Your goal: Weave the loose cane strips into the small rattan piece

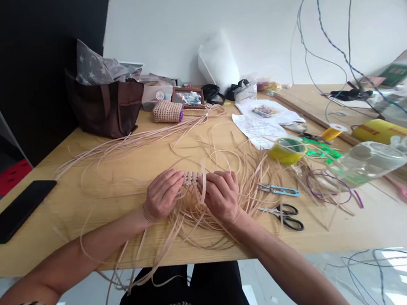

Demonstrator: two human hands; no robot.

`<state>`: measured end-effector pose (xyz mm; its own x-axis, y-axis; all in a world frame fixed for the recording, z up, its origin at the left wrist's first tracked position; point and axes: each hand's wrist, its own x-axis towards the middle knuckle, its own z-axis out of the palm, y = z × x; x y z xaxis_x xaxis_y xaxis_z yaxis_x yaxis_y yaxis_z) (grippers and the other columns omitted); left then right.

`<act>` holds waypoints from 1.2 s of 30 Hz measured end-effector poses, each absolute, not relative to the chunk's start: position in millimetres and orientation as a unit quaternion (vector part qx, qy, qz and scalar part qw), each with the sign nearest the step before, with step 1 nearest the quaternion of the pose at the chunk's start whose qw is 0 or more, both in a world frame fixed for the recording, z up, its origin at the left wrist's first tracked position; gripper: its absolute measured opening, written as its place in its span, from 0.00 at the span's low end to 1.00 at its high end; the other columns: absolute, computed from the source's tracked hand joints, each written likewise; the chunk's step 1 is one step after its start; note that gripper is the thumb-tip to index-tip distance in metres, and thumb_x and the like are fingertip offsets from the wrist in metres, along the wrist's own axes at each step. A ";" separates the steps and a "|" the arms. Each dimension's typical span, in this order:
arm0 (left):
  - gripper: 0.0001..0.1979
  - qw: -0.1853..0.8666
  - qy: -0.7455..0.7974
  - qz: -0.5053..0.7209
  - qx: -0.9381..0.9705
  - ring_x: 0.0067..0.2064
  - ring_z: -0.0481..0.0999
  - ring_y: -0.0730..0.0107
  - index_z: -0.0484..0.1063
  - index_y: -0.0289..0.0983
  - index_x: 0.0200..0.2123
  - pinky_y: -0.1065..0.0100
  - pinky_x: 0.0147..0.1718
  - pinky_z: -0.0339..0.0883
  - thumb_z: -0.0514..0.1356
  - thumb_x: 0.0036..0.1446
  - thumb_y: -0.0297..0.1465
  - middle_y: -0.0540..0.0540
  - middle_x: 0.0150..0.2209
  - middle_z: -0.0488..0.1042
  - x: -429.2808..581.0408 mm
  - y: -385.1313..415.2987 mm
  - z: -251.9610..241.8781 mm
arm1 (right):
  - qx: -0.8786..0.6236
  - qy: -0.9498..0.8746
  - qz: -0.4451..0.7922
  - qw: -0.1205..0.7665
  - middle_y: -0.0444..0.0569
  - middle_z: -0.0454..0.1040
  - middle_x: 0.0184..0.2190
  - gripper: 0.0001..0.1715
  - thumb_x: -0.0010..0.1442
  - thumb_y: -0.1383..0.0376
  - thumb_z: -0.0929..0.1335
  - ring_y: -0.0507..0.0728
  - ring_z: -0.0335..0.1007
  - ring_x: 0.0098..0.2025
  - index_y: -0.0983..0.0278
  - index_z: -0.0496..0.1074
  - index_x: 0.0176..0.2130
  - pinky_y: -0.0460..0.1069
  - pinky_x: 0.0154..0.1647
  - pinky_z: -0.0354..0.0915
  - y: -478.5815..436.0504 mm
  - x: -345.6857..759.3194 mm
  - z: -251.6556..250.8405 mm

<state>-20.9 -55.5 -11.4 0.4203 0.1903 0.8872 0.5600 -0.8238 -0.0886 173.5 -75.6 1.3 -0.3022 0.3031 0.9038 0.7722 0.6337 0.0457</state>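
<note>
A small woven piece [192, 178] of pale tan strips sits between my two hands near the table's front edge. My left hand [162, 194] is closed on its left side, fingers curled over the weave. On its right side my right hand [222, 194] is closed, pinching loose strips. Many long loose strips [183, 225] fan out from the piece across the wooden table [82, 198] and hang over its front edge.
Black-handled scissors [284, 214] and small blue snips [279, 190] lie right of my hands. A yellow-green tape roll [288, 150], papers [260, 127], a finished woven pouch [168, 111], a brown bag [105, 105] and a black phone [14, 210] are also on the table.
</note>
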 end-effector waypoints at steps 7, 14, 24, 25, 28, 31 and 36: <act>0.17 0.184 -0.231 -0.493 -0.818 0.51 0.73 0.62 0.65 0.35 0.50 0.59 0.48 0.70 0.57 0.56 0.26 0.39 0.44 0.76 -20.1 -54.0 -12.1 | -0.359 -0.762 -0.247 0.479 0.49 0.74 0.34 0.08 0.56 0.70 0.68 0.54 0.65 0.38 0.63 0.70 0.39 0.51 0.40 0.56 -73.9 171.2 -2.9; 0.16 0.158 -0.236 -0.465 -0.838 0.47 0.75 0.62 0.67 0.32 0.49 0.62 0.46 0.71 0.56 0.55 0.23 0.38 0.41 0.77 -20.4 -50.1 -10.7 | -0.387 -0.785 -0.211 0.436 0.48 0.73 0.34 0.05 0.58 0.68 0.67 0.55 0.63 0.39 0.62 0.70 0.38 0.52 0.41 0.54 -67.3 171.4 -3.3; 0.11 0.019 -0.291 -0.447 -0.846 0.39 0.76 0.69 0.72 0.35 0.43 0.67 0.39 0.70 0.54 0.58 0.25 0.42 0.37 0.77 -20.4 -38.4 -6.9 | -0.419 -0.802 -0.034 0.425 0.50 0.72 0.31 0.07 0.61 0.65 0.64 0.56 0.63 0.35 0.63 0.70 0.33 0.50 0.38 0.62 -54.9 167.6 -3.6; 0.11 0.022 -0.291 -0.442 -0.848 0.39 0.76 0.69 0.72 0.36 0.43 0.67 0.39 0.70 0.54 0.58 0.26 0.42 0.37 0.78 -20.7 -37.4 -7.0 | -0.423 -0.799 -0.022 0.427 0.50 0.72 0.31 0.07 0.61 0.65 0.63 0.55 0.63 0.35 0.63 0.70 0.33 0.50 0.38 0.62 -54.0 167.5 -4.6; 0.11 0.048 -0.286 -0.428 -0.856 0.38 0.77 0.69 0.73 0.36 0.42 0.67 0.40 0.70 0.56 0.57 0.27 0.43 0.36 0.78 -20.9 -35.7 -7.4 | -0.439 -0.788 0.009 0.432 0.49 0.72 0.29 0.08 0.61 0.63 0.64 0.55 0.65 0.33 0.63 0.70 0.32 0.49 0.36 0.62 -51.8 166.7 -7.0; 0.09 0.061 -0.293 -0.427 -0.853 0.37 0.77 0.70 0.74 0.36 0.40 0.70 0.38 0.70 0.57 0.56 0.28 0.43 0.35 0.79 -19.5 -36.3 -8.2 | -0.448 -0.783 0.033 0.430 0.49 0.72 0.28 0.10 0.61 0.62 0.64 0.55 0.66 0.33 0.64 0.70 0.31 0.49 0.35 0.62 -50.5 165.0 -8.1; 0.06 -0.014 -0.350 -0.461 -0.816 0.30 0.76 0.74 0.76 0.36 0.33 0.74 0.32 0.68 0.59 0.55 0.31 0.46 0.29 0.78 -15.1 -36.3 -5.1 | -0.440 -0.783 0.070 0.434 0.49 0.72 0.28 0.10 0.60 0.62 0.65 0.54 0.67 0.32 0.65 0.71 0.31 0.48 0.35 0.62 -48.2 163.2 -8.6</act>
<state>-15.1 -36.3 -5.1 0.3307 0.5834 0.7418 0.5585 -0.7546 0.3445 163.2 -48.2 -8.6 -0.2360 0.7502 0.6177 0.6295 0.6023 -0.4909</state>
